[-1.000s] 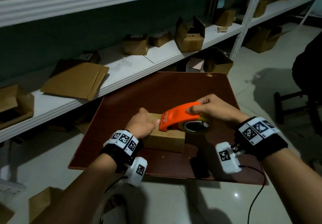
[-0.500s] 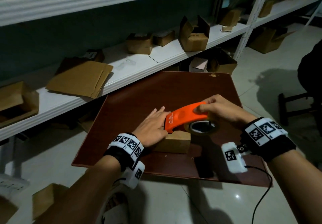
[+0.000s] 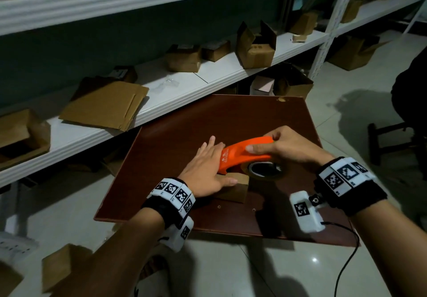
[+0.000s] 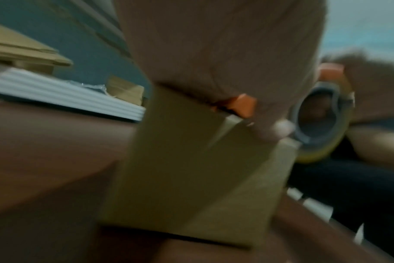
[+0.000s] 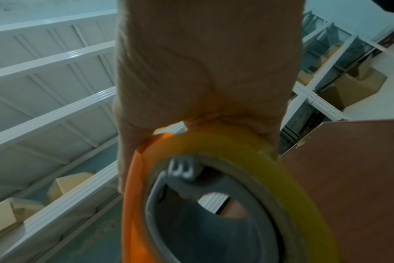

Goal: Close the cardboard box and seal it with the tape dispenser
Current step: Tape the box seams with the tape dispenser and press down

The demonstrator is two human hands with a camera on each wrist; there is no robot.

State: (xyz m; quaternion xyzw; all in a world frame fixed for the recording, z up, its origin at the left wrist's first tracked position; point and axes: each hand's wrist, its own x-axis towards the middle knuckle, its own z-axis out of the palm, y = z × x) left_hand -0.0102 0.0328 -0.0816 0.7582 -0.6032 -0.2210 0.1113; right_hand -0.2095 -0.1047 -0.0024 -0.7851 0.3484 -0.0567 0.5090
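Observation:
A small closed cardboard box (image 3: 235,191) (image 4: 191,178) sits on the dark red board (image 3: 184,130), mostly hidden under my hands. My left hand (image 3: 205,167) lies flat on its top with straight fingers, pressing it down. My right hand (image 3: 279,146) grips the orange tape dispenser (image 3: 242,155) (image 5: 133,195) by its handle. The dispenser's front end rests on the box top beside my left thumb. Its yellowish tape roll (image 3: 265,169) (image 5: 270,169) hangs past the box's right edge. In the left wrist view, an orange tip (image 4: 243,106) touches the box top.
White shelving (image 3: 208,74) runs behind the board and holds several open and flattened cardboard boxes (image 3: 104,104). More boxes (image 3: 62,264) lie on the tiled floor at lower left. A dark stool (image 3: 392,141) and a seated person are at the right. A cable (image 3: 346,262) trails from my right wrist.
My left hand went from curled round the box's left end to flat on its top. The dispenser has slid rightward along the box top, with its roll now past the right edge.

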